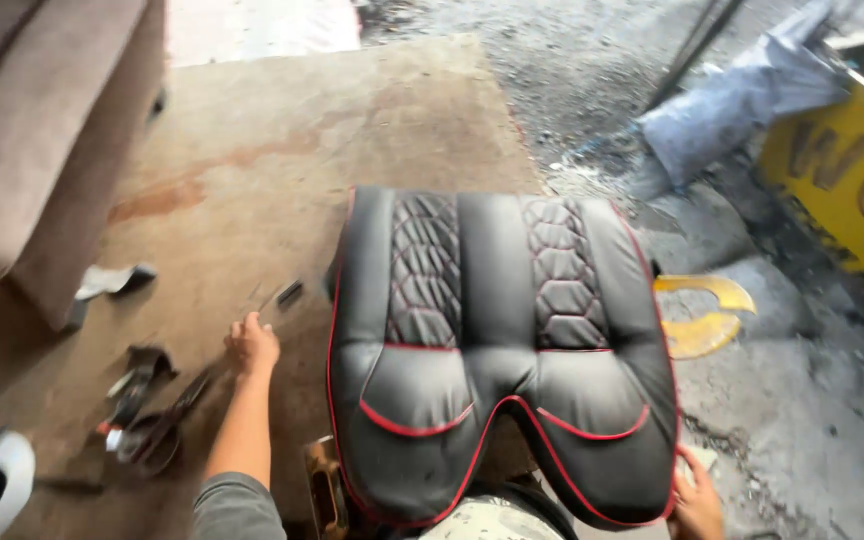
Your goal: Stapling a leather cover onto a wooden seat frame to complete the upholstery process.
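Note:
A black leather seat cushion (pixel 497 350) with red piping and quilted hexagon panels rests in front of me, its near edge over my lap. My right hand (pixel 697 500) grips its lower right corner. My left hand (pixel 251 343) reaches out over the brown mat (pixel 282 150), fingers curled near a thin dark tool (pixel 282 295) lying there; whether it touches the tool is unclear.
Scissors and dark scraps (pixel 147 415) lie on the mat at left. A brown upholstered sofa (pixel 32 130) stands at the far left. A yellow cut-out piece (pixel 702 315) lies on the concrete at right, near a yellow board (pixel 852 190) and grey cloth (pixel 742 100).

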